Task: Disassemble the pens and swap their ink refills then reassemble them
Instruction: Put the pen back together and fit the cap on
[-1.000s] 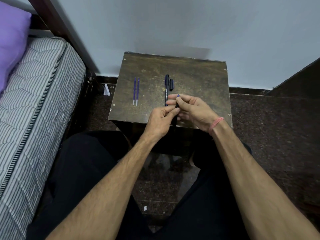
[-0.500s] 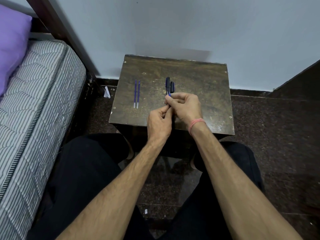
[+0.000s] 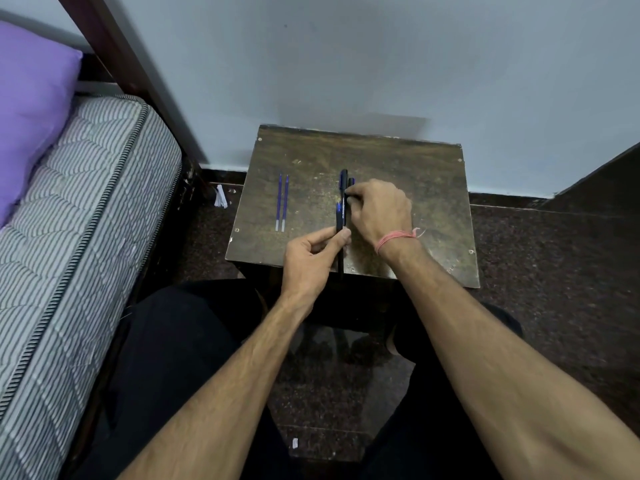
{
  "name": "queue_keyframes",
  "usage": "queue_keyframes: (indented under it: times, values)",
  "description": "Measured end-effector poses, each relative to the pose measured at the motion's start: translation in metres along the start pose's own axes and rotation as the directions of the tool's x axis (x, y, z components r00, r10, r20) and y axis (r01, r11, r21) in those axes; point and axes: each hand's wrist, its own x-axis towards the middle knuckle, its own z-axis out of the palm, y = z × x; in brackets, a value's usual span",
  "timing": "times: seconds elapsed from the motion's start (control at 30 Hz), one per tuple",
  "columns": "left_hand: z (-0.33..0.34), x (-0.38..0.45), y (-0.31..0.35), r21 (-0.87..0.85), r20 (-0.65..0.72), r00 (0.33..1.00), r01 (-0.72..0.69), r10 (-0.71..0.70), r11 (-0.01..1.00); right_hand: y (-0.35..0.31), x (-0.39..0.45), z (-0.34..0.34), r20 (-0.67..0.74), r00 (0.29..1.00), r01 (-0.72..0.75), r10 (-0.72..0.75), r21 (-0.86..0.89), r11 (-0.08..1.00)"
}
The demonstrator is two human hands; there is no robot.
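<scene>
My left hand [image 3: 311, 258] pinches a dark pen barrel [image 3: 338, 216] between thumb and fingers. The barrel stands nearly upright over the stool's near edge, and its upper end is blue. Just behind it a second dark pen [image 3: 343, 181] lies on the wooden stool top [image 3: 415, 174]. My right hand [image 3: 379, 211] reaches over to a short black pen cap [image 3: 351, 183] lying beside that pen. Its curled fingertips pinch the cap's near end. Two blue ink refills [image 3: 282, 202] lie side by side on the left part of the stool, apart from both hands.
A striped mattress [image 3: 86, 220] with a purple pillow [image 3: 27, 109] lies to the left, beside a dark bed post. The wall stands right behind the stool. My legs in dark trousers flank the speckled floor [image 3: 554, 271] below.
My right hand let go of the held pen and moved forward to the cap on the stool. My left hand keeps the barrel, now alone.
</scene>
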Motion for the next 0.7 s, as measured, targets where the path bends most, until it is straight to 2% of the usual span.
queue_keyframes:
  times: [0.17,0.23,0.27,0.3,0.33,0.37,0.4,0.43,0.47,0.57,0.7]
  values:
    - [0.001,0.003,-0.005,-0.043,-0.017,1.000,0.016,-0.017,0.999,0.004,0.005,0.000,-0.014,0.994,-0.108,0.108,0.002,0.994]
    - [0.001,0.004,-0.006,-0.048,-0.034,0.999,0.022,-0.024,0.999,0.010,0.002,0.000,-0.004,0.978,-0.209,0.210,0.078,0.975]
    - [0.002,0.005,-0.005,-0.043,-0.041,0.999,0.025,-0.027,0.999,0.013,0.000,0.000,0.018,0.961,-0.274,0.275,0.172,0.946]
    - [0.002,0.005,-0.005,-0.035,-0.047,0.998,0.031,-0.032,0.999,0.015,-0.004,0.001,0.069,0.935,-0.351,0.349,0.335,0.875]
    - [0.003,0.005,-0.004,-0.026,-0.054,0.998,0.037,-0.038,0.999,0.015,-0.010,0.002,0.166,0.896,-0.433,0.413,0.537,0.724]
    - [0.004,0.005,-0.003,-0.016,-0.058,0.997,0.042,-0.043,0.999,0.016,-0.016,0.004,0.284,0.852,-0.497,0.440,0.703,0.509]
    - [0.004,0.004,-0.002,-0.004,-0.056,0.997,0.046,-0.046,0.999,0.016,-0.023,0.007,0.380,0.823,-0.520,0.421,0.803,0.292]
    - [0.004,0.004,-0.001,0.009,-0.047,0.998,0.046,-0.045,0.999,0.016,-0.029,0.008,0.429,0.822,-0.505,0.376,0.853,0.131]
    - [0.005,0.004,0.001,0.025,-0.038,0.998,0.046,-0.045,0.999,0.016,-0.034,0.010,0.448,0.832,-0.480,0.328,0.877,0.018]
    - [0.004,0.003,0.006,0.052,-0.004,0.999,0.052,-0.052,0.997,0.017,-0.047,0.011,0.485,0.850,-0.436,0.203,0.866,-0.244]
    - [0.003,0.000,0.014,0.138,0.009,0.999,0.047,-0.048,0.989,0.027,-0.062,0.010,0.512,0.848,-0.417,0.137,0.804,-0.425]
